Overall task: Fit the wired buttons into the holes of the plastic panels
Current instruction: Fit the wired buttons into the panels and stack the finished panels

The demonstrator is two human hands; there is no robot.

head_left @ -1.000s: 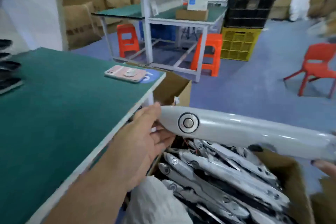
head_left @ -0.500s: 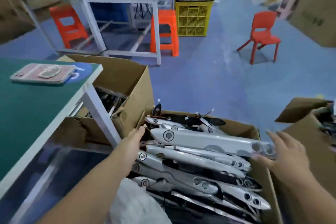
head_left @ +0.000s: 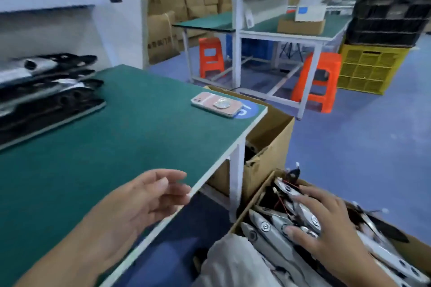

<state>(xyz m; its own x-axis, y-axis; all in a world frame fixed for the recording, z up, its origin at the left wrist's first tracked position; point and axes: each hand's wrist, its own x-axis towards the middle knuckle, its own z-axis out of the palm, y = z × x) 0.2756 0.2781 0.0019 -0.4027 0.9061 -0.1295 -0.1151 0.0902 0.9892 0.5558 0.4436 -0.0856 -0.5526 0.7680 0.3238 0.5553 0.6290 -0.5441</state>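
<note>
1. Holding the left hand [head_left: 149, 200] over the green table [head_left: 93, 147] edge at 7 o'clock, fingers loosely curled, thumb apart, gripping nothing.
2. Pressing the right hand [head_left: 326, 228] at 5 o'clock onto the silver panels [head_left: 263, 228] heaped in one open cardboard box [head_left: 254, 202], fingers spread and nearly straight, closing round nothing.
3. Showing round buttons [head_left: 265, 226] seated in at least three panel tips, red wires [head_left: 278, 202] looping beside the fingertips; blurring too heavily for a full panel count.
4. Revealing a second cardboard box [head_left: 272, 137] under the table corner at 3 o'clock.
5. Displaying one pink phone [head_left: 215, 103] near the table's far corner, just above centre, and one dark panel stack [head_left: 46, 91] at 9 o'clock.
6. Framing two orange stools, one at 12 o'clock [head_left: 211, 58] and one at 2 o'clock [head_left: 319, 81], plus one yellow crate [head_left: 370, 70] at 2 o'clock beneath stacked black crates [head_left: 387, 21].
</note>
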